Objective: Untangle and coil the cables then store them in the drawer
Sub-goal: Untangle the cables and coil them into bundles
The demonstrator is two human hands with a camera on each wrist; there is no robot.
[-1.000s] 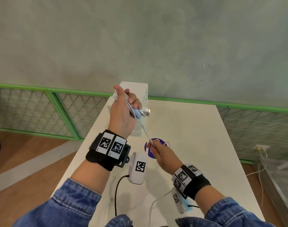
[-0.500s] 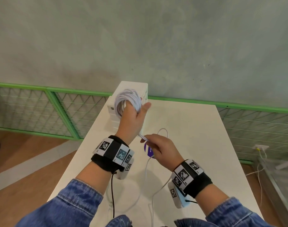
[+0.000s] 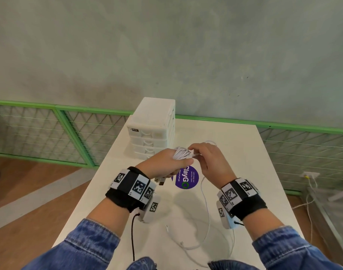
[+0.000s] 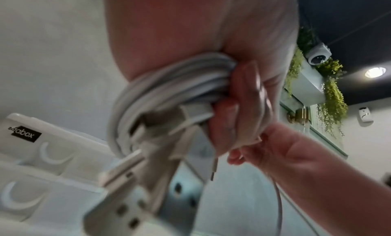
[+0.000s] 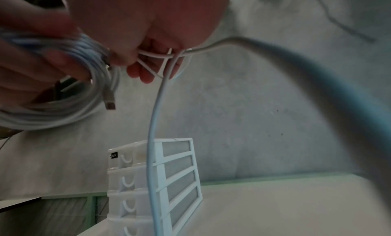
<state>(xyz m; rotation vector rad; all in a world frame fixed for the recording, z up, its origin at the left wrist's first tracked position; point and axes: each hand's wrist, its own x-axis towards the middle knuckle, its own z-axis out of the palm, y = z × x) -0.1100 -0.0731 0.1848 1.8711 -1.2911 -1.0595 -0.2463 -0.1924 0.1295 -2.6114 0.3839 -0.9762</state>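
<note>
Left hand (image 3: pixel 162 164) gripped the white cable coil (image 3: pixel 181 153) above the counter (image 3: pixel 244 172), at 6 o'clock of the drawer unit (image 3: pixel 153 129). Right hand (image 3: pixel 209 160) pinched the loose strand (image 5: pixel 154 122) at the coil's 3 o'clock side.

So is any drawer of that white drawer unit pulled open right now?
No, every drawer front on the white drawer unit sits flush and closed in the head view.

Both forearms reach forward side by side, the left hand (image 3: pixel 162 164) with fingers curled tight round the coiled cable (image 3: pixel 181 153), and the right hand (image 3: pixel 207 158) just beside it, fingertips (image 5: pixel 146 75) pinching a loose strand (image 5: pixel 155 131) that hangs below them.
</note>
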